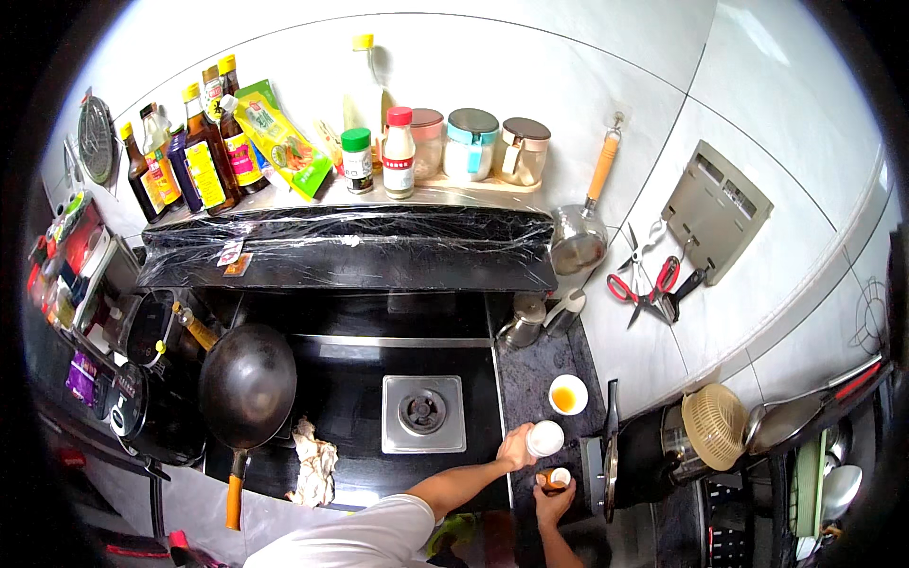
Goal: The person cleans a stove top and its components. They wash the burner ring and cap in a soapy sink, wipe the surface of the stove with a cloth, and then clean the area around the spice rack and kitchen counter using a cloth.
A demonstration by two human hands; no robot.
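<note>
Over the dark counter right of the stove, my left hand (517,449) is closed around a white container (545,439) with a white top. Just below and to the right, my right hand (554,504) grips an orange-brown container (551,480) that has a white round top or opening; which of these it is I cannot tell. A white bowl (568,395) holding orange-yellow liquid stands beyond both hands on the counter.
Left of my hands lie the gas burner (423,414), a crumpled cloth (314,465) and a wok (247,387) with a wooden handle. A steel pot (527,319) stands behind the bowl. Bottles and seasoning jars (471,145) line the shelf. A pan lid (611,468) stands upright at right.
</note>
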